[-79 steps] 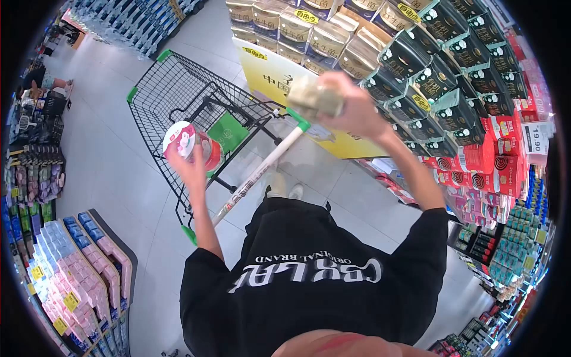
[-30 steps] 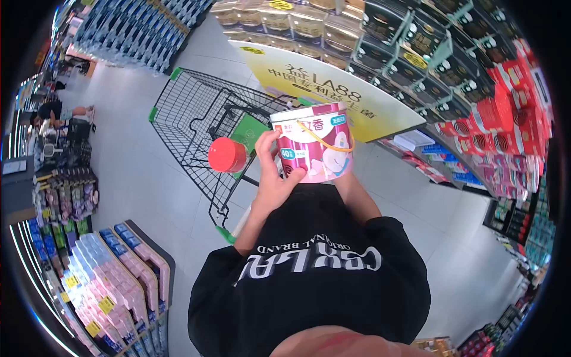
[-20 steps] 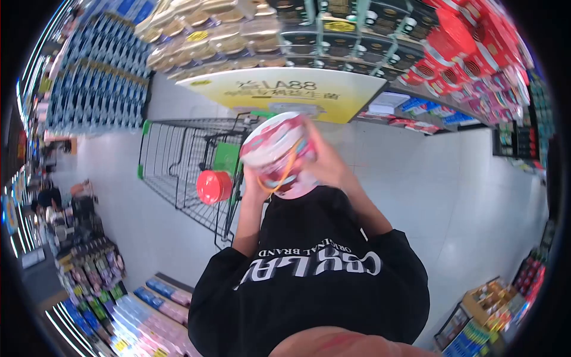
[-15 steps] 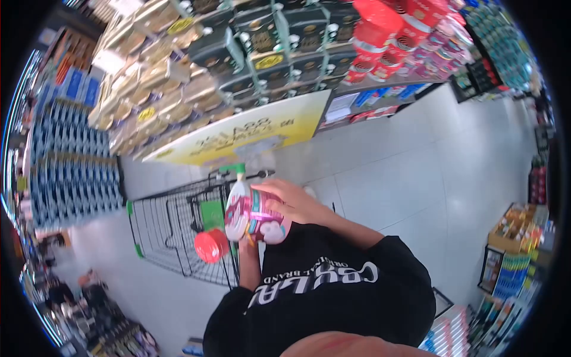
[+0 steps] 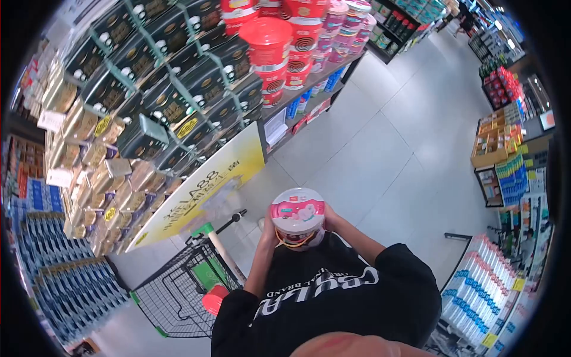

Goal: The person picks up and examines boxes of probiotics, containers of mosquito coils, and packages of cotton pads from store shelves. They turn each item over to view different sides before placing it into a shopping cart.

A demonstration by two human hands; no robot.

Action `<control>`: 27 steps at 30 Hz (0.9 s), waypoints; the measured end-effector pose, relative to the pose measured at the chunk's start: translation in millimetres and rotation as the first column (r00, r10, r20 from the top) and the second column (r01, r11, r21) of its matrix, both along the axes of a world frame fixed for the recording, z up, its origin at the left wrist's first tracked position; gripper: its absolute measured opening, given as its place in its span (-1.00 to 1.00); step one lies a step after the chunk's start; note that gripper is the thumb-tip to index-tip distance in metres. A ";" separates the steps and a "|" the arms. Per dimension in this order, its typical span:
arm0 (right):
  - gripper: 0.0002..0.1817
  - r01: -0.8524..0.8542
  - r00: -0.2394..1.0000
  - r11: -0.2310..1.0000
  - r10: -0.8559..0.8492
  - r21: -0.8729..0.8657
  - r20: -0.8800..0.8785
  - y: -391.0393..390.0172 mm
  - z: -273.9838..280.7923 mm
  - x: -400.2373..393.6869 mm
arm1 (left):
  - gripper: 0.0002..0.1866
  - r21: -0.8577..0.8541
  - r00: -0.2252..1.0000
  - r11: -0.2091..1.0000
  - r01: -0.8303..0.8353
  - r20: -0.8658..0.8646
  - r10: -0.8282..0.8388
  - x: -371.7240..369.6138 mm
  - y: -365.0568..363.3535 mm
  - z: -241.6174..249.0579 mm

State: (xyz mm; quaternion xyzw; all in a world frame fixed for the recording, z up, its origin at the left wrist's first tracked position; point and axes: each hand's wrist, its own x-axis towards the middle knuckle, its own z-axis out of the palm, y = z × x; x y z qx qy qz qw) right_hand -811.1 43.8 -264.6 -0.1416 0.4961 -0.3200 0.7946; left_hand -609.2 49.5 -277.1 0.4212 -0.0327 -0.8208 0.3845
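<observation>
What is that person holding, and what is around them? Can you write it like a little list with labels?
place: shop aisle with a pale tiled floor
held thing: pink and white tub, its lid facing up
left hand: on the tub's left side
right hand: on the tub's right side
trolley: black wire, green corners, below left of the hands
in the trolley: red lid
shelves: dark boxes, red tubs, gold packs
sign: yellow board under the shelves
</observation>
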 end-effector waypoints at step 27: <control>-0.32 0.526 0.813 0.842 -0.539 0.120 0.219 -222.4 -5.8 -354.9 | -0.37 -0.309 0.927 0.899 0.310 0.308 -0.214 -382.9 -288.9 6.6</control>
